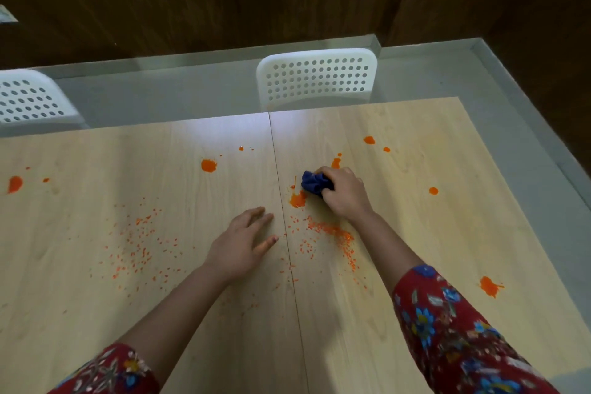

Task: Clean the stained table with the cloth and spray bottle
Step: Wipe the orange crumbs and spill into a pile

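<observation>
My right hand (343, 193) grips the blue cloth (315, 185). The cloth is bunched into a tight wad under my curled fingers and pressed to the tabletop (415, 233). It sits just beyond an orange splat (298, 199), to the right of the seam (285, 227) between the two boards. My left hand (244, 241) lies flat and open on the wood just left of that seam, fingers spread, holding nothing. The spray bottle is nowhere in my view.

The splat looks thick, so I judge smearing to be the main risk. A wad this small has little clean face, and dragging it through could spread the orange into a streak instead of lifting it. If I push toward the seam, colour could get worked into the gap, where the cloth will not reach.

A band of orange speckles (332, 232) lies right beside my right forearm. My patterned sleeve (447, 313) could brush through them, carrying them across the wood or taking the stain itself. My left hand rests near scattered specks too, and sliding it could smudge them.

With no bottle to hand, a dry wipe may leave a tint behind. Another blotch (208, 165) sits left of the seam, and more lie well apart across the tabletop, so one soiled wad could redeposit colour from spot to spot.
</observation>
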`<state>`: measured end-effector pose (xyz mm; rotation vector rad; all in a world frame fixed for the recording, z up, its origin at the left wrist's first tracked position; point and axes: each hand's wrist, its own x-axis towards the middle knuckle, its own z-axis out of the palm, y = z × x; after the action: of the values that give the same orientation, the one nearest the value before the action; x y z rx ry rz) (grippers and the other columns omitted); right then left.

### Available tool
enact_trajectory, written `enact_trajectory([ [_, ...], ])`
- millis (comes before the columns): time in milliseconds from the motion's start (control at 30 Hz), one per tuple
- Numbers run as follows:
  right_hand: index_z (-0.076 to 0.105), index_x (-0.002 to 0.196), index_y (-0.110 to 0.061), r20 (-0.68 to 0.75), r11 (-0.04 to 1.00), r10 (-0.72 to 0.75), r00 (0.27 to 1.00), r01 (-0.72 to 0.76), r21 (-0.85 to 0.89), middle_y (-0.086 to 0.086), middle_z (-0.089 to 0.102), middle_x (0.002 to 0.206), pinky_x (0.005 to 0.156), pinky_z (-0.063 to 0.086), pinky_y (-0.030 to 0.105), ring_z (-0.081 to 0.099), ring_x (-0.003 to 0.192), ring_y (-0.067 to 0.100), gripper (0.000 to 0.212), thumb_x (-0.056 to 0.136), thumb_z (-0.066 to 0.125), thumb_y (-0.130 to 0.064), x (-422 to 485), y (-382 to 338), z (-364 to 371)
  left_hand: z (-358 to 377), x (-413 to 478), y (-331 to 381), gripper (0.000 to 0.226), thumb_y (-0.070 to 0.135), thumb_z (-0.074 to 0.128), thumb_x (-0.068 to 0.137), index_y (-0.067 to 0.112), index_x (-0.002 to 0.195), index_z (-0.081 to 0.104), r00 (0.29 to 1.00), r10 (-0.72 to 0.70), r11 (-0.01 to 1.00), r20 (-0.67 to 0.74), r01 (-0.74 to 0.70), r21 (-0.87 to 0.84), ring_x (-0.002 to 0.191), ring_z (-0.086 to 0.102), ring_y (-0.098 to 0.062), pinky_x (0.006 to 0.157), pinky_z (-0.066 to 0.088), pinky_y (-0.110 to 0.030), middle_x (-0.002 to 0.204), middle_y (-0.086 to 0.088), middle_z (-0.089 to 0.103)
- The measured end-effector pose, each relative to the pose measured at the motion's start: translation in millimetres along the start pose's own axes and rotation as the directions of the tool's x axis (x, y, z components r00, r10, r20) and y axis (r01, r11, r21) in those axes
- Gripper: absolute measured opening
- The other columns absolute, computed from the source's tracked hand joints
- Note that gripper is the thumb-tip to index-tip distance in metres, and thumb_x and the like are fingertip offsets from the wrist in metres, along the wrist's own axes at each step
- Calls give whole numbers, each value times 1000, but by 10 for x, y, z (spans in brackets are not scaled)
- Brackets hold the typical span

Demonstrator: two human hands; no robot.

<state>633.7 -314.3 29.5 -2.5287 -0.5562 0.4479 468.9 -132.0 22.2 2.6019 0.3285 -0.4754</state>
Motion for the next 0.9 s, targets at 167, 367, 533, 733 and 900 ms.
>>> enact_trajectory([
  [167, 67, 109, -25, 42, 989, -53, 998, 47, 144, -10, 67, 104, 95, 39, 41, 50, 102, 14, 42, 73, 49, -15, -749, -15, 226, -42, -63, -213, 57, 43, 47, 98, 33, 151, 28, 1000, -17, 997, -5, 17, -69, 146, 16, -8, 115, 28, -33, 160, 17, 11],
  [367, 65, 116, -23, -148, 982, 56, 987, -27, 187, -3, 66, 107, 94, 43, 46, 51, 106, 24, 42, 78, 57, -7, -178, -149, 124, -22, -87, -180, 60, 34, 50, 97, 34, 151, 26, 999, -26, 998, -40, 23, -53, 146, 18, -8, 113, 34, -32, 160, 16, 10],
  [533, 60, 123, -25, -47, 1000, -30, 998, 30, 3, -2, 66, 112, 93, 36, 38, 48, 108, 24, 45, 81, 54, -10, 99, -284, 155, -11, -101, -192, 60, 29, 52, 96, 37, 150, 26, 997, -36, 997, -61, 32, -65, 144, 22, -7, 108, 39, -28, 160, 19, 9],
  [733, 67, 113, -25, 132, 977, -204, 970, 192, 96, -6, 69, 110, 94, 37, 37, 50, 105, 17, 44, 74, 54, -10, -784, -395, 387, 5, -103, -217, 61, 23, 50, 96, 37, 150, 26, 996, -16, 996, -89, 8, -89, 143, 24, -6, 106, 41, -26, 160, 19, 10],
  [900, 69, 113, -24, -140, 983, -10, 990, 35, 177, -6, 69, 110, 91, 45, 40, 54, 102, 18, 45, 72, 57, -9, -712, -157, 249, -4, -108, -231, 61, 22, 48, 96, 36, 151, 26, 997, -5, 998, -73, 0, -70, 145, 22, -7, 105, 43, -28, 160, 18, 10],
])
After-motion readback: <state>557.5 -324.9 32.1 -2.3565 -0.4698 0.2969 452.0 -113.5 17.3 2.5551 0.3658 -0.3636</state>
